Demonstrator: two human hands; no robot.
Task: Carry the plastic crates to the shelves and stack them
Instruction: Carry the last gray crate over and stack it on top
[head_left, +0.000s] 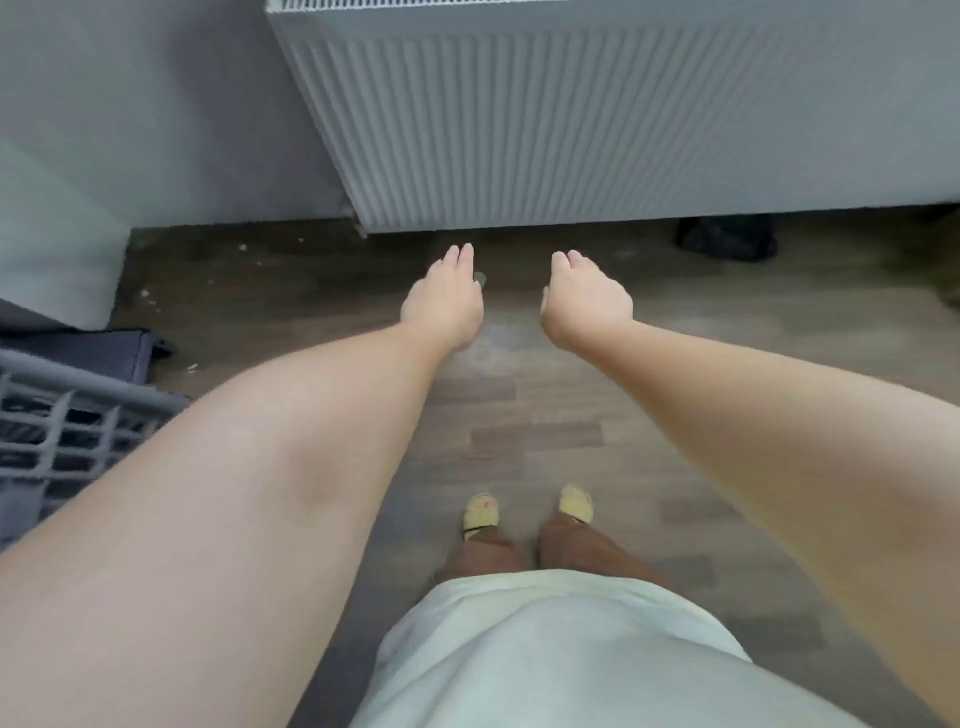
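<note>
Head view: left hand (444, 304) and right hand (587, 301) are held out below the radiator (571, 119), fingers relaxed, nothing gripped. Grey plastic crate (57, 431) is seen lower left of the radiator, untouched.

Dark grey-brown wood-look plank floor (545, 415). Pale crumbs (147, 294) on it left of left grip (444, 301), by the wall. Dark blue fabric item (104, 348) further left, nearer the person. Grey plastic lattice crate (57, 431) just beside it, base out of view. Black obj. (727, 236) right of right grip (587, 301), blurred. Yellow sandals (480, 512) w/ feet below both grips.
</note>
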